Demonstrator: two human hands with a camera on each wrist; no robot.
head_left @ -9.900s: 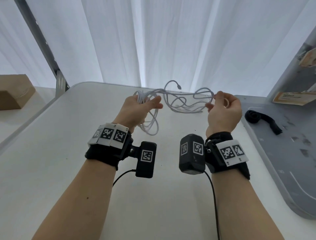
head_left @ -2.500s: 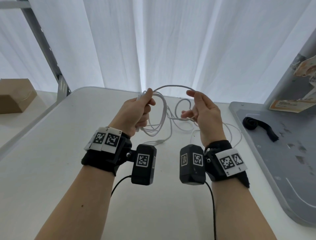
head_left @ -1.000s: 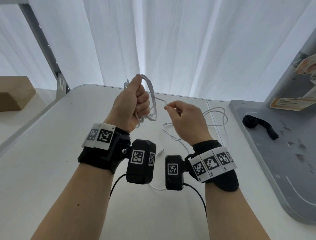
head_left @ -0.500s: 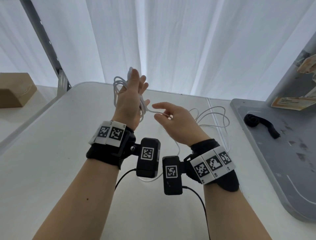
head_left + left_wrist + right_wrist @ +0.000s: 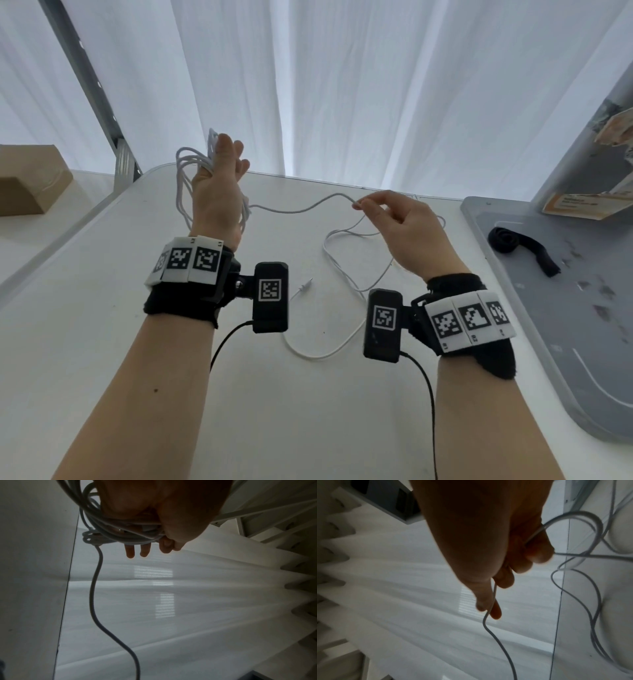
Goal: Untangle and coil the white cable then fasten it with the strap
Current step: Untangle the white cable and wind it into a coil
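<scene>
the thin, round white cable (image 5: 301, 209) is partly wound in loose loops around the left hand (image 5: 215, 195), whose fingers stand straight and spread. a single strand runs across to the right hand (image 5: 404, 226), pinched between thumb and forefinger; the slack curls on the smooth white desk (image 5: 102, 325). the black fabric strap (image 5: 524, 245) lies on a grey tray (image 5: 582, 342), well apart.

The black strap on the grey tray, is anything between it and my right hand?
Nothing visible blocks it. The strap lies alone on the grey tray, right of the right hand, which pinches the white cable.
</scene>
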